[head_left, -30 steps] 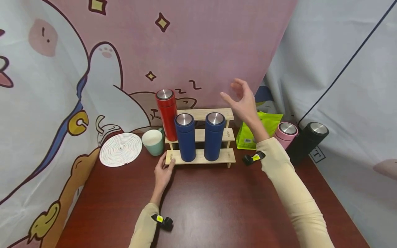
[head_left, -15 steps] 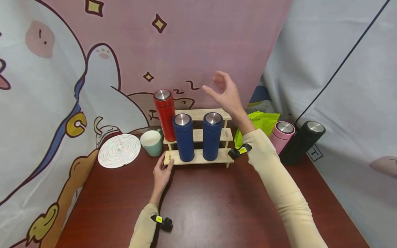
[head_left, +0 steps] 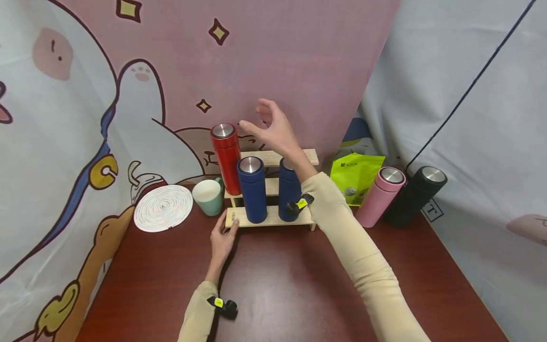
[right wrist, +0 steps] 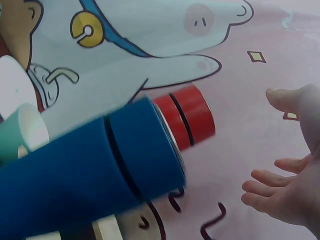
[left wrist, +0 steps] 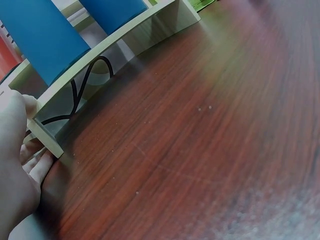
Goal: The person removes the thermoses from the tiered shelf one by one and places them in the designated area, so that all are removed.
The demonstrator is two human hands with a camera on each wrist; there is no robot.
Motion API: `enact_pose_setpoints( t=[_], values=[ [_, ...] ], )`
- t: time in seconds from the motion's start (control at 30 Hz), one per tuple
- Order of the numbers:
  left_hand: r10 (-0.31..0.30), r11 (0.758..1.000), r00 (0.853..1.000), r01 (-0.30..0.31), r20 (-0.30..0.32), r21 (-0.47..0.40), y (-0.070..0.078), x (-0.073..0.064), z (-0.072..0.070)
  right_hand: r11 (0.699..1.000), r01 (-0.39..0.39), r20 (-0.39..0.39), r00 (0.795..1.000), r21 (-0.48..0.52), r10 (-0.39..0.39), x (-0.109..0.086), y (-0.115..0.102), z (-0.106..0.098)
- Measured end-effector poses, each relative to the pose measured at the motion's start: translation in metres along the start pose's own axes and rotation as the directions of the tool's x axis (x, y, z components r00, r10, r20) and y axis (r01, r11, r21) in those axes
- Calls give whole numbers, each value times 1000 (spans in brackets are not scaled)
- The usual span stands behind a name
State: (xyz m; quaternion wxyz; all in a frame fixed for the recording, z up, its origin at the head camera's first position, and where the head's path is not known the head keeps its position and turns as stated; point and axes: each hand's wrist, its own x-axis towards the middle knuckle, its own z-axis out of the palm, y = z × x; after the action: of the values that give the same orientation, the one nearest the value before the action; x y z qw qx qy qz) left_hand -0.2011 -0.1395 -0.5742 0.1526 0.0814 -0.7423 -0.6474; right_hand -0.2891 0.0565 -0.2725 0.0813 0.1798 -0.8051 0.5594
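The left hand point(head_left: 222, 242) grips the near corner of a pale, three-tiered wooden rack point(head_left: 272, 216), which stretches rightward from it. The right hand point(head_left: 273, 130), fingers parted and holding nothing, hangs above; left of it stands a slim, silver-topped red bottle point(head_left: 228, 164), and below it two blue bottles point(head_left: 253, 194).

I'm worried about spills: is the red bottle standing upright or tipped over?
Upright: in the head view, the red bottle stands on the wooden rack, its silver-topped lid uppermost.

Left hand point(left wrist: 15, 167) gripping wooden shelf point(left wrist: 102, 45), two blue bottles point(left wrist: 42, 37) atop, brown table point(left wrist: 190, 150) below
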Motion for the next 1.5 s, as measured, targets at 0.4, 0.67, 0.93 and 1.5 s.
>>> enact_pose_setpoints(
  t=[0.4,0.67,0.93,1.5],
  values=[
    [-1,999,1000,0,10,33,-16,6,4,998,-50,45,998,26,49,9,-5,39],
    [-5,1000,1000,5,23,2,-15,6,-5,997,-76,103,992,-6,77,13,1,63],
    [-28,999,999,28,18,18,-15,3,-2,989,-79,161,982,-122,98,14,12,70],
    [-1,1000,1000,1,26,-1,-13,4,-3,985,-49,115,991,-163,69,13,9,55]
  ],
)
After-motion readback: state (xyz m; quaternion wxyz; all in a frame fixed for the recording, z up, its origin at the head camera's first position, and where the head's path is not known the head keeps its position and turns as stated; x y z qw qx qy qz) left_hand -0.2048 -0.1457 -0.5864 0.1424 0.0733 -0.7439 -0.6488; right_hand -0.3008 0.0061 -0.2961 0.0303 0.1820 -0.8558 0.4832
